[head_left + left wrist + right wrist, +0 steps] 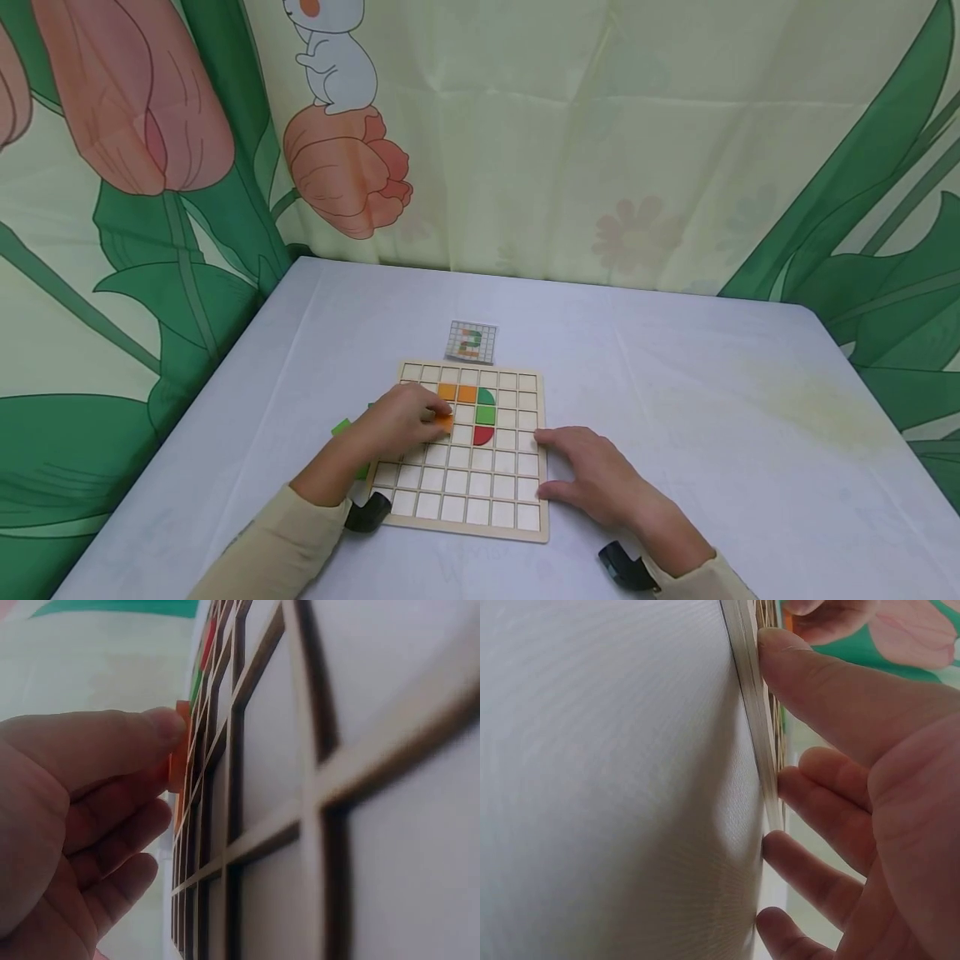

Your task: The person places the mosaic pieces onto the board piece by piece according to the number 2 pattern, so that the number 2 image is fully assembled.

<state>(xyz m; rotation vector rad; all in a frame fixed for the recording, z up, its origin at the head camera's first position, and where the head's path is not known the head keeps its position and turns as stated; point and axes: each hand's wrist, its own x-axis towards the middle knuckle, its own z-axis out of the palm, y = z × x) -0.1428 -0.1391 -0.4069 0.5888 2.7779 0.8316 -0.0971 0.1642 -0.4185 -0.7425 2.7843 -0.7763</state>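
Observation:
My left hand (401, 421) pinches an orange square tile (178, 746) between thumb and index finger, close over the wooden grid board (455, 505). Two orange squares (457, 393) lie in a row near the board's far side. To their right, a dark green rounded piece (486, 397), a light green square (485, 415) and a red rounded piece (483, 435) run down one column. At the board's right edge rests my right hand (600, 479), fingers spread, with thumb and fingertips touching the rim (754, 712).
Behind the board lies a small pattern card (471, 342) with a printed coloured figure. Green pieces (341, 427) lie left of the board, partly hidden by the left arm. A white cloth (675, 400) covers the table, and a printed curtain (525, 142) hangs behind it.

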